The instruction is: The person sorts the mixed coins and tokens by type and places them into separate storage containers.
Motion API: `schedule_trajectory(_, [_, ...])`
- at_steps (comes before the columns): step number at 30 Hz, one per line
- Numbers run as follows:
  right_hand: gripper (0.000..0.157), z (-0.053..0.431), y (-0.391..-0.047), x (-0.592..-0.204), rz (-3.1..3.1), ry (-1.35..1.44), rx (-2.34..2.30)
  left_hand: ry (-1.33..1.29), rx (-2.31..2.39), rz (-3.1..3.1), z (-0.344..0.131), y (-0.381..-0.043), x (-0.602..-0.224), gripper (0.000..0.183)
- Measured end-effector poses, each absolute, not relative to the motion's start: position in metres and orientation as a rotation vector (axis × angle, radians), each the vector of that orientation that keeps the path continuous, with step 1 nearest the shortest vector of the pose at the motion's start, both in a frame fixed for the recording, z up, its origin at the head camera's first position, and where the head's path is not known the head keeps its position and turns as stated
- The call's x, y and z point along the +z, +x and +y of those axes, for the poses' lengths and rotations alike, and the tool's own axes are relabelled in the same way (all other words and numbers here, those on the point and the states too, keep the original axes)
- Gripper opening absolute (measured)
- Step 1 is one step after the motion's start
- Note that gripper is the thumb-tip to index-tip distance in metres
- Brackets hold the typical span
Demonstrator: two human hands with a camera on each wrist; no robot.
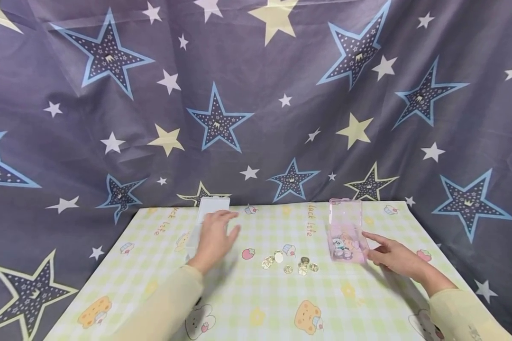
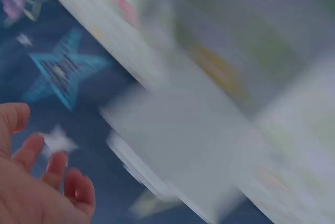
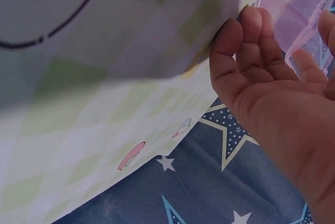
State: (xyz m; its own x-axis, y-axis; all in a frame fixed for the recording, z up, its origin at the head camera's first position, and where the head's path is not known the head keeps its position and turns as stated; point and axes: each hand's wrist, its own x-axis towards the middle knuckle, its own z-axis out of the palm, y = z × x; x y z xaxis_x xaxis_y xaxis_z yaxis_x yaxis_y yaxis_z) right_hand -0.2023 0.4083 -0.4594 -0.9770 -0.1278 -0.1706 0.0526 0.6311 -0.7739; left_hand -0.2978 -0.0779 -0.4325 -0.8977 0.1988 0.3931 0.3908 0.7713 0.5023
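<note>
Pale sleeves (image 1: 170,300) are being extended across the checked desk (image 1: 234,310), towards a white box (image 1: 213,207) and a pink box (image 1: 346,226).
The left hand (image 1: 213,240) is being held against the view of the white box, which is being partly hidden; its fingers are being loosely bent, nothing being grasped. The right hand (image 1: 397,258) is being held at the pink box's right side, fingers and thumb parted; whether contact is being made cannot be told. Gold-coloured discs (image 1: 278,256) are being flanked by both hands, well apart from either.
</note>
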Motion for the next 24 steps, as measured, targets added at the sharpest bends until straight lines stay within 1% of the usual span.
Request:
schedule_trajectory(2, [0.074, 0.406, -0.205, -0.456, 2.691, -0.094, -1.19, -0.37, -0.795, -2.658, -0.115, -0.298, -0.434, 0.047])
schedule_trajectory(5, [0.073, 0.404, -0.208, -0.448, 2.797, -0.144, -1.03, -0.266, -0.828, -2.737, -0.16, -0.295, -0.439, 0.056])
schedule_trajectory(9, [0.069, 0.401, -0.208, -0.435, 2.996, -0.174, -0.863, -0.207, -0.965, -2.875, -0.193, -0.29, -0.451, 0.066])
schedule_trajectory(11, [0.065, 0.395, -0.208, -0.43, 3.082, -0.198, -0.849, -0.206, -1.037, -2.902, -0.199, -0.288, -0.457, 0.066])
schedule_trajectory(14, [0.06, 0.373, -0.21, -0.423, 3.136, -0.275, -0.897, -0.213, -1.097, -2.886, -0.203, -0.286, -0.464, 0.063])
schedule_trajectory(18, [0.056, 0.33, -0.216, -0.419, 3.076, -0.449, -1.005, -0.2, -1.118, -2.858, -0.198, -0.284, -0.468, 0.058])
schedule_trajectory(24, [0.051, 0.262, -0.237, -0.423, 2.912, -0.644, -0.963, -0.189, -1.132, -2.85, -0.193, -0.28, -0.471, 0.06])
